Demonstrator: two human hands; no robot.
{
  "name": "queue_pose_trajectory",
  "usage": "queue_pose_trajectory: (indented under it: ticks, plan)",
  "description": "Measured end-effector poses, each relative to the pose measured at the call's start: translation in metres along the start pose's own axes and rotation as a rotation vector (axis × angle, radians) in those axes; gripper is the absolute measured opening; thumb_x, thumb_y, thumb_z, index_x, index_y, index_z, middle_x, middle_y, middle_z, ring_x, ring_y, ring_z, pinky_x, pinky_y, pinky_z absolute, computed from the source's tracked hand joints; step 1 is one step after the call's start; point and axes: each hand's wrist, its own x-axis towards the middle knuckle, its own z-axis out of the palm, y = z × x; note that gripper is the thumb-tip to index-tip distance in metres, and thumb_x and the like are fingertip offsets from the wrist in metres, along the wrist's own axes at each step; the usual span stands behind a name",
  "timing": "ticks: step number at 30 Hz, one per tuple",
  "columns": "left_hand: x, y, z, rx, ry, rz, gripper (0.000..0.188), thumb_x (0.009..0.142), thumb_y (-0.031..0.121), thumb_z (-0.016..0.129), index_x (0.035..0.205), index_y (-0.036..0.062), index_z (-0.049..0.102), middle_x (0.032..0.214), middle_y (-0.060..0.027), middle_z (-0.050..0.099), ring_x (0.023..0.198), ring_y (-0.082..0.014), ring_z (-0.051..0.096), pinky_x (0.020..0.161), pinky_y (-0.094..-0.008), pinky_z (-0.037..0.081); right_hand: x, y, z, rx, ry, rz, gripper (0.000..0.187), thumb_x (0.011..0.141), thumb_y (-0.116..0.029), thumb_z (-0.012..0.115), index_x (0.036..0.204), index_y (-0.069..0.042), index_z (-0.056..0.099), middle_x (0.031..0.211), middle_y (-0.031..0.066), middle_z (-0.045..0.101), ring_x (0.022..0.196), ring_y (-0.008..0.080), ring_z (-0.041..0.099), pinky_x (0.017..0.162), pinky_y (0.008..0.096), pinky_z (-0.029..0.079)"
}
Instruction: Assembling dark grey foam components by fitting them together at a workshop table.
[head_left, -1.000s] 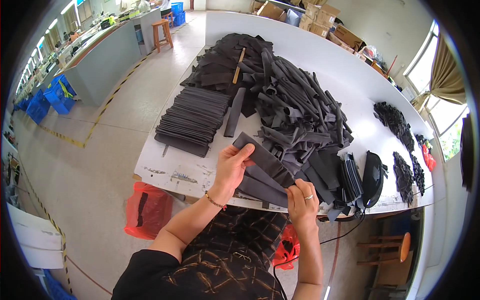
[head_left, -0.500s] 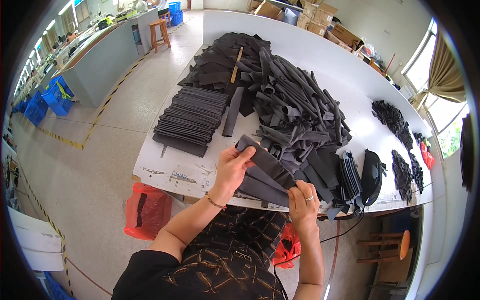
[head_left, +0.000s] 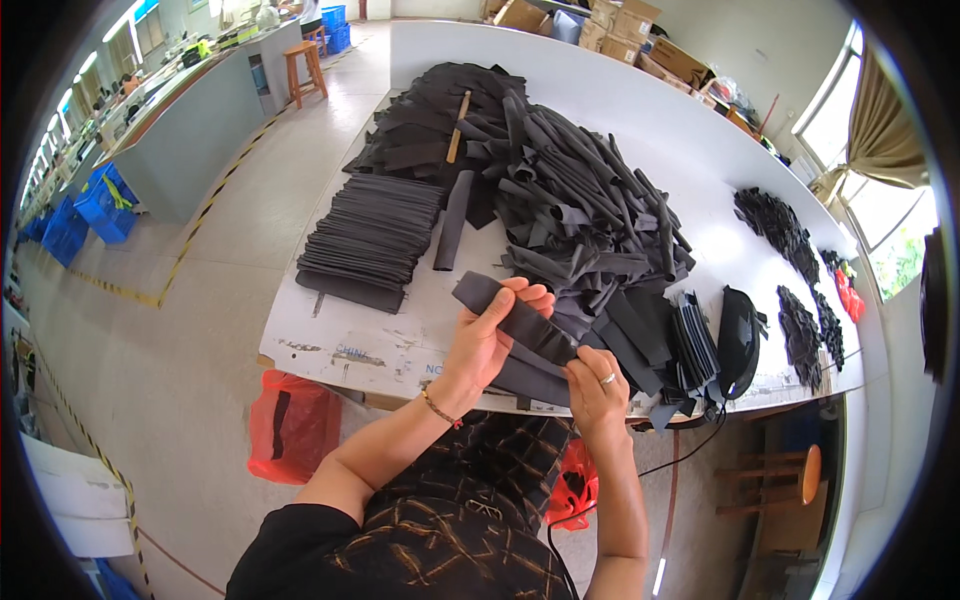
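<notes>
A dark grey fabric strip [head_left: 537, 331] stretches slantwise between my two hands, above the table's front edge. Its left part lies across my left hand [head_left: 482, 335], thumb on top and fingers beneath, with fingertips showing past the far edge. My right hand [head_left: 600, 390], wearing a ring, pinches the strip's lower right end. Under the held piece another dark strip [head_left: 530, 380] rests on the table. Left of my hands lies a neat row of stacked folded strips [head_left: 370, 230], with one single strip [head_left: 455, 222] beside it.
A heap of loose dark strips [head_left: 590, 200] covers the table's middle, with a wooden stick [head_left: 458, 127] behind. To the right stand upright folded pieces [head_left: 697, 340] and a black curved pouch [head_left: 738, 345]. Red plastic bags [head_left: 292, 425] hang below the front edge; a stool [head_left: 808, 475] lies right.
My left hand has shifted its grip, its fingers now extending farther under the strip. The strip has moved slightly left, and my right hand has risen a little.
</notes>
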Motion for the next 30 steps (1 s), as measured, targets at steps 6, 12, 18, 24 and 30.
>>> queue_pose_trajectory:
  ticks: [6,12,18,24,30]
  plan:
    - [0.000,0.001,0.003,0.084,0.016,0.071,0.024,0.101,0.018,0.053,0.114,0.0001,0.061,0.109,-0.0152,0.068,0.106,-0.0300,0.065,0.100,-0.0447,0.051,0.005,-0.009,0.013,0.247,0.062,0.514,0.019,0.074,0.003,0.074,0.088,0.002,0.061,0.099,0.0117,0.059,0.087,0.0272,0.059,0.076,0.0343,0.048]
    - [0.002,0.004,0.004,0.038,0.008,0.149,0.022,0.101,0.019,0.053,0.111,0.0016,0.062,0.105,-0.0134,0.069,0.102,-0.0294,0.066,0.098,-0.0453,0.050,-0.001,-0.016,0.011,0.512,0.447,0.596,0.013,0.084,-0.001,0.070,0.093,0.001,0.062,0.112,0.0132,0.057,0.092,0.0196,0.057,0.084,0.0310,0.046]
    - [0.002,0.004,0.009,0.127,-0.077,0.148,0.021,0.100,0.019,0.053,0.111,0.0024,0.062,0.103,-0.0134,0.070,0.101,-0.0303,0.067,0.095,-0.0445,0.052,-0.001,-0.004,-0.002,0.700,0.153,0.906,0.031,0.092,-0.012,0.067,0.118,0.002,0.058,0.108,0.0068,0.059,0.082,0.0094,0.057,0.075,0.0238,0.047]
    - [0.004,-0.001,0.006,0.125,0.014,0.110,0.023,0.099,0.018,0.055,0.112,0.0008,0.062,0.102,-0.0131,0.070,0.099,-0.0294,0.067,0.095,-0.0441,0.052,-0.016,0.002,0.005,1.029,0.379,1.046,0.026,0.094,-0.015,0.065,0.112,0.004,0.062,0.089,0.0033,0.064,0.079,0.0089,0.059,0.073,0.0248,0.050]
    - [0.007,-0.007,0.007,0.116,0.093,0.124,0.024,0.099,0.018,0.056,0.115,0.0007,0.059,0.102,-0.0114,0.069,0.098,-0.0261,0.066,0.096,-0.0423,0.051,-0.012,-0.007,0.013,0.961,0.264,1.111,0.009,0.090,-0.005,0.066,0.089,0.003,0.061,0.073,0.0067,0.065,0.064,0.0147,0.065,0.065,0.0260,0.053]
